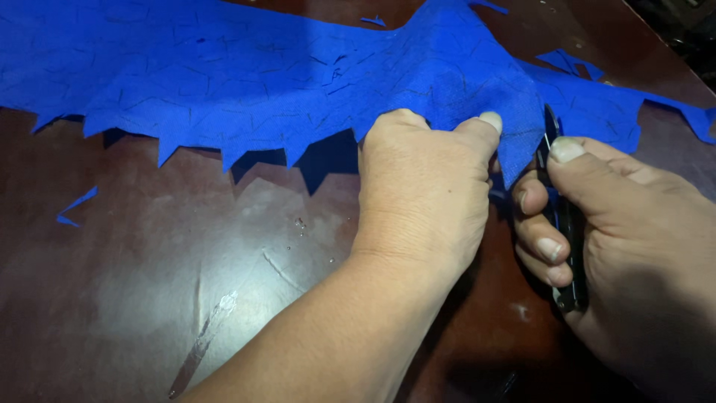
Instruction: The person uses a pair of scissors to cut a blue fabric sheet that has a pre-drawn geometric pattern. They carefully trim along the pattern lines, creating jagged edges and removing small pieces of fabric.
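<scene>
My left hand (421, 190) is pinched shut on the near edge of the blue fabric (246, 71), thumb and fingers bunching a fold up off the desk (149, 283). My right hand (634, 246) is just right of that pinch, closed round a slim dark cutting tool (567, 231), prob. small snips or a blade, can't tell which; thumb pressed on top, tip of the tool going up into the cloth right beside the fold.

Fabric lies across the far side of the desk, spread wide to the left of the pinch and trailing off to the right past the tool. Its near edge is cut into jagged points, and the surface is full of short dark slits and creases.

Handling, as I judge it: thin, soft and light, w/ no stiffness of its own, so it flops and slides on the glossy wood unless I keep it tensioned. Already slit all over, so it'd prob. tear if pulled hard. Best hold is right where I've got it, at the edge close to the cut, keeping the fold taut.

Loose bits: a small blue scrap (74, 205) well left of the pinch on bare wood, another offcut (570, 61) beyond the tool.

No containers in view, nothing boxed or binned.
</scene>
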